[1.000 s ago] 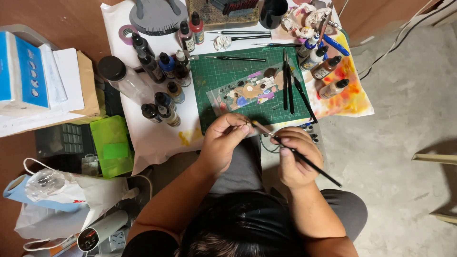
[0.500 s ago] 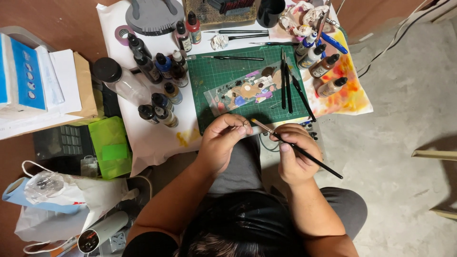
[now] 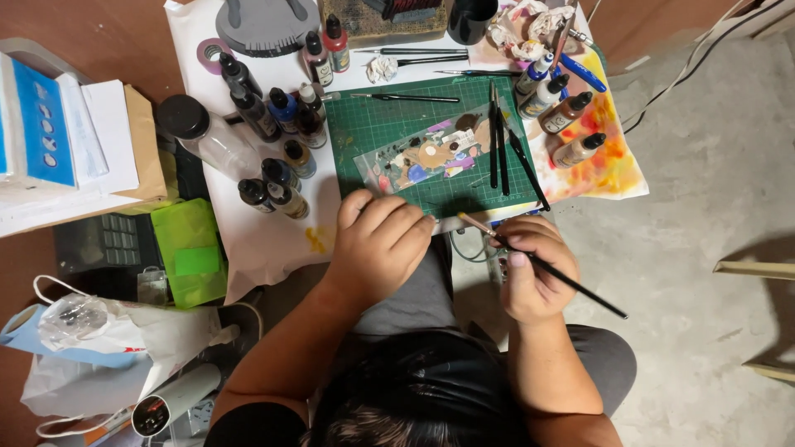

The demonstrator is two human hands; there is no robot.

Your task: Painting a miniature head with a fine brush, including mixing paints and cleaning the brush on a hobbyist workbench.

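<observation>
The right hand [image 3: 530, 269] gripped a thin black brush [image 3: 542, 266] beside the curled left hand [image 3: 377, 244], its contents hidden, at the green mat [image 3: 373, 132] edge; the palette [image 3: 431, 157] already carried mixed paint.

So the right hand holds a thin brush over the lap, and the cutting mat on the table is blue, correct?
Not quite. The right hand does hold a thin brush over the lap, but the cutting mat is green, not blue, as the head view shows. The left hand rests at the mat's near edge.
</observation>
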